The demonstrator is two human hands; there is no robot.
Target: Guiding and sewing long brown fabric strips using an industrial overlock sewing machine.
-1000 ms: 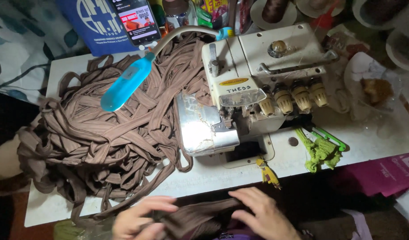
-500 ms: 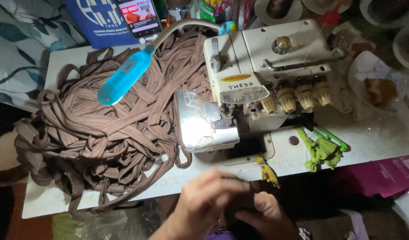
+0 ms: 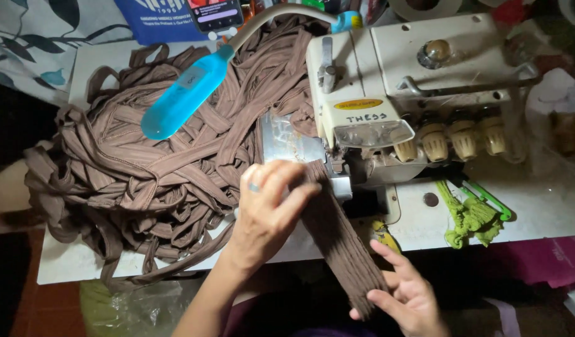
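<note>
Brown ribbed cloth, soft and limp, lay as a strip (image 3: 337, 240) between my hands. My right hand (image 3: 406, 293) pinched its near end; my left hand (image 3: 272, 203) pressed its far end flat, fingers spread, at the sewing machine (image 3: 412, 93). I judged it light and stretchy, best held at both ends. Left of my left hand sat a heap of strips (image 3: 156, 181); beyond, a blue lamp (image 3: 184, 100). No containers showed clearly.
</note>
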